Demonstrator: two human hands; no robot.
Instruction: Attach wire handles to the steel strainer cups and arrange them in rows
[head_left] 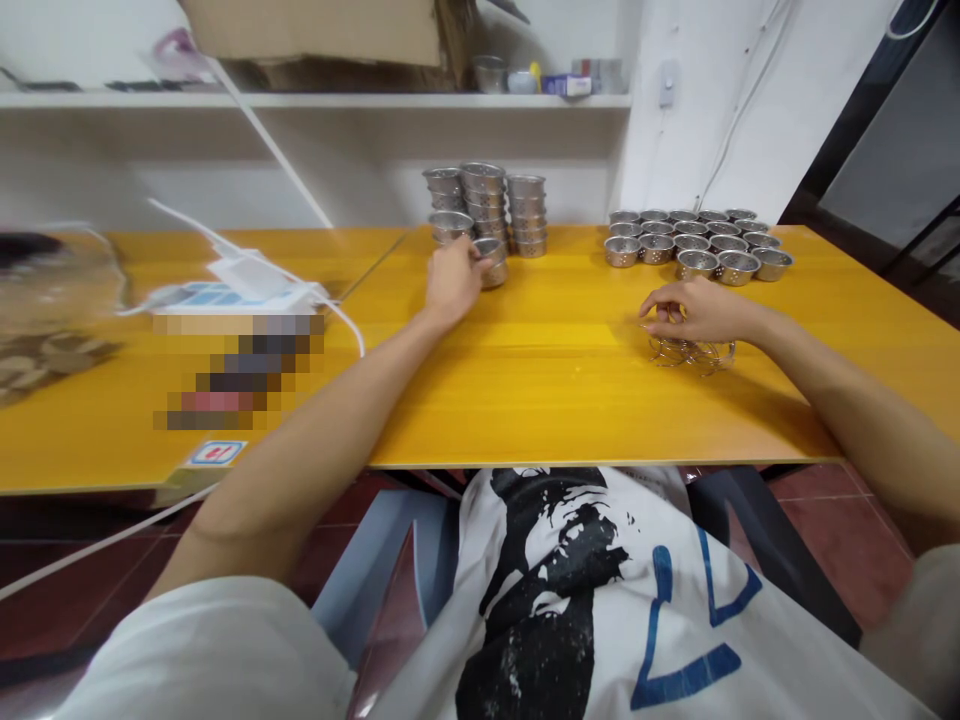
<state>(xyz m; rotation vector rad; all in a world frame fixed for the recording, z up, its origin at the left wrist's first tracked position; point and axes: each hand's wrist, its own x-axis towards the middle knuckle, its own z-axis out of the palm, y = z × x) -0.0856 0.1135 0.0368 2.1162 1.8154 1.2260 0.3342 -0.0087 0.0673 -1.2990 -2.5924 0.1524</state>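
Head view: the small, round silver cup of perforated metal (493, 268) is at the fingertips of my left hand (452, 282), just in front of the tall stacks of matching silver metal cups (486, 195); whether its base rests on the glossy yellow-orange tabletop (570, 400) or hangs a little above it, I cannot tell. My left hand seems to pinch the cup by its rim. To handle it well, I would take that rim between thumb and fingertips, firmly enough that smooth metal does not slip, yet lightly enough not to tip it; I would also draw it clear of the stacks first, since a knock from its wall could topple a column. The cup has a bright, slightly flared rim, an open mouth and small holes through its side, and it looks light and stiff. Well apart, on my other side, my right hand (694, 308) is half curled over a curved piece of thin, shiny metal wire (694, 357); I cannot tell whether the fingers grip it. Steady, gentle contact would suit it, as such wire could bend or skid. Beyond that hand stand close rows of single silver metal cups (690, 240), mouths up. Farther off to my left lies a white and blue power strip (247, 297), and above the stacks a brown cardboard box (315, 30) sits on a white shelf (337, 101).
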